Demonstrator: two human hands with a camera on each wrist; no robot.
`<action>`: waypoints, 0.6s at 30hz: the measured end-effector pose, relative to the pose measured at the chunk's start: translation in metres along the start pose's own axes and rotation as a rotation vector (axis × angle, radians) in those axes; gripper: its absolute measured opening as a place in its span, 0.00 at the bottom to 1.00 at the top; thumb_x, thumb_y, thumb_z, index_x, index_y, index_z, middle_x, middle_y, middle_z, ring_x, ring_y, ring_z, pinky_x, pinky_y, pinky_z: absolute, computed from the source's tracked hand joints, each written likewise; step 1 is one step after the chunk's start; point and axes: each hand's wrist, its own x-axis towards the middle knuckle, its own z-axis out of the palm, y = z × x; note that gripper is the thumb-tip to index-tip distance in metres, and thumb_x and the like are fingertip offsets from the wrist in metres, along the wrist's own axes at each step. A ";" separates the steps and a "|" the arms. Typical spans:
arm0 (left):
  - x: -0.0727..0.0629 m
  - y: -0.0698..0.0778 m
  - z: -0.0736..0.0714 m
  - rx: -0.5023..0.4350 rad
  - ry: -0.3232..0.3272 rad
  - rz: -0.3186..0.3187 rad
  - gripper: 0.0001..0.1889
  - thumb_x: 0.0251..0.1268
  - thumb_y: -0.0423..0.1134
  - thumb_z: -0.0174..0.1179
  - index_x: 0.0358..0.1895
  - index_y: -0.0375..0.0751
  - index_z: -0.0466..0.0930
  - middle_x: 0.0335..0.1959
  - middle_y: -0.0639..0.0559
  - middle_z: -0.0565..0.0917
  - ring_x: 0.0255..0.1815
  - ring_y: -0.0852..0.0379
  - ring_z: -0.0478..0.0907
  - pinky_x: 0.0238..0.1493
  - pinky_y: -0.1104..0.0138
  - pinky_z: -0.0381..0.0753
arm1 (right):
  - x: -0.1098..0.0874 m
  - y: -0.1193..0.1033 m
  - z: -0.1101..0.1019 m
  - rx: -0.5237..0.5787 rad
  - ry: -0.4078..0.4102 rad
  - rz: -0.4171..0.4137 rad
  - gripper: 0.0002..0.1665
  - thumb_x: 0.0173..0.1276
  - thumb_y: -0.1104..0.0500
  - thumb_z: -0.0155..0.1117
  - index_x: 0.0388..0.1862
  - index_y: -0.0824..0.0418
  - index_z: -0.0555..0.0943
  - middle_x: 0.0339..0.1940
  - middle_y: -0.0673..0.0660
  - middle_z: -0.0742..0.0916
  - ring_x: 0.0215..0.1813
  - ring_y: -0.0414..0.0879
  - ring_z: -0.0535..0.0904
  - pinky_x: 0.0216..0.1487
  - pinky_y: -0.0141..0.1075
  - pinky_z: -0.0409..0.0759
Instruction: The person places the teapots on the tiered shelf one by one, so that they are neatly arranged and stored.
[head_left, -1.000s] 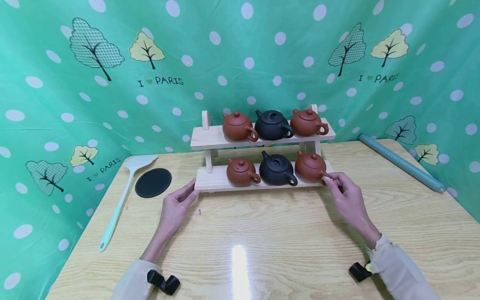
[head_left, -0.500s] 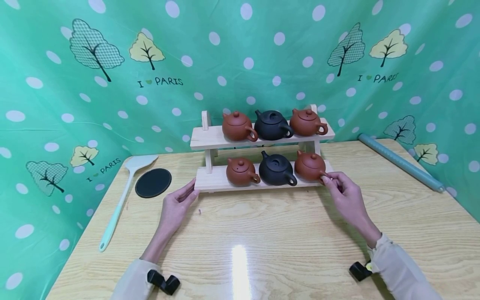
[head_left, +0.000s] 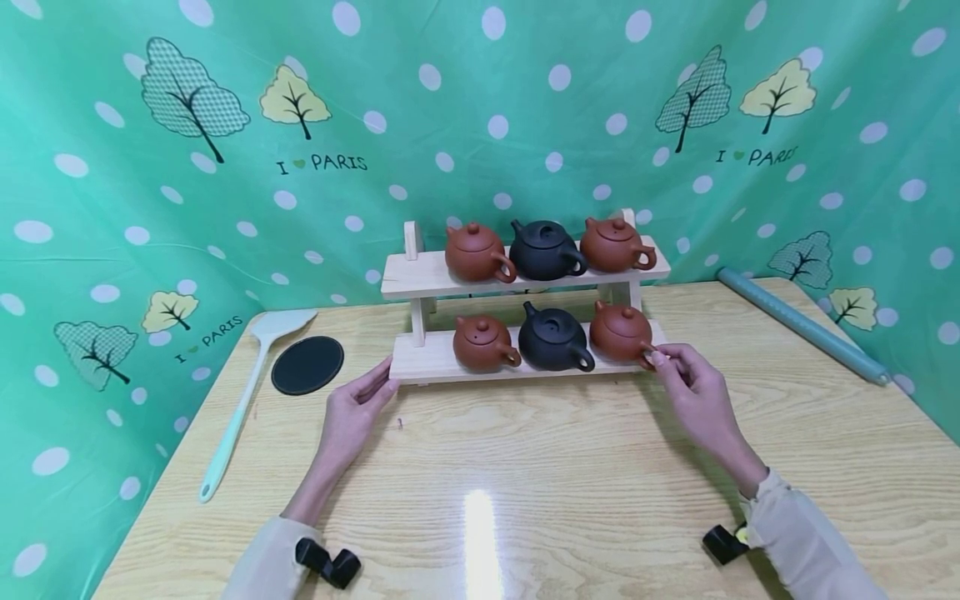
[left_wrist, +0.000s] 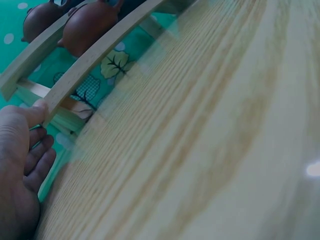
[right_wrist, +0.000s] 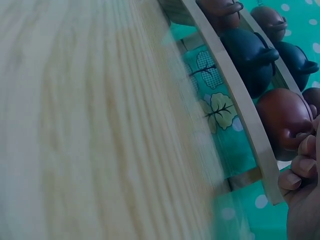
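A two-tier wooden shelf (head_left: 420,358) stands at the back of the table in the head view. My left hand (head_left: 351,417) grips the left end of its lower board, thumb on the edge in the left wrist view. At the opposite end my right hand (head_left: 697,398) pinches the handle of a reddish-brown teapot (head_left: 621,332), which sits on the lower board. Left of that teapot are a black teapot (head_left: 553,340) and another brown teapot (head_left: 483,343). The upper board carries a black teapot (head_left: 543,250) between two brown teapots (head_left: 476,252).
To the left lie a pale green spatula (head_left: 247,400) and a dark round coaster (head_left: 307,365). A grey-green rolled tube (head_left: 802,325) lies at the right rear. Behind the table (head_left: 555,467) hangs a green dotted cloth (head_left: 495,100).
My right hand has shifted very slightly rightward at the teapot's handle. The left hand, the shelf and the teapots stay where they were.
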 end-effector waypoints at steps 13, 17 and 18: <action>-0.002 0.015 -0.010 0.103 -0.040 -0.038 0.27 0.75 0.49 0.65 0.71 0.41 0.77 0.67 0.45 0.80 0.66 0.49 0.78 0.61 0.74 0.77 | -0.010 0.006 -0.028 -0.108 -0.021 -0.034 0.17 0.86 0.56 0.50 0.56 0.67 0.80 0.26 0.56 0.79 0.26 0.42 0.72 0.24 0.31 0.70; -0.006 0.026 -0.019 0.228 -0.047 0.020 0.29 0.75 0.52 0.64 0.73 0.42 0.76 0.69 0.45 0.77 0.69 0.42 0.76 0.68 0.57 0.76 | -0.014 0.008 -0.041 -0.203 -0.054 -0.083 0.18 0.86 0.57 0.49 0.61 0.67 0.78 0.33 0.59 0.84 0.32 0.44 0.77 0.30 0.28 0.72; -0.007 0.028 -0.021 0.266 -0.043 0.044 0.29 0.75 0.52 0.64 0.73 0.42 0.75 0.70 0.45 0.77 0.69 0.40 0.74 0.69 0.52 0.75 | -0.015 0.008 -0.045 -0.234 -0.072 -0.090 0.19 0.86 0.57 0.49 0.63 0.67 0.77 0.37 0.60 0.85 0.36 0.45 0.78 0.34 0.29 0.74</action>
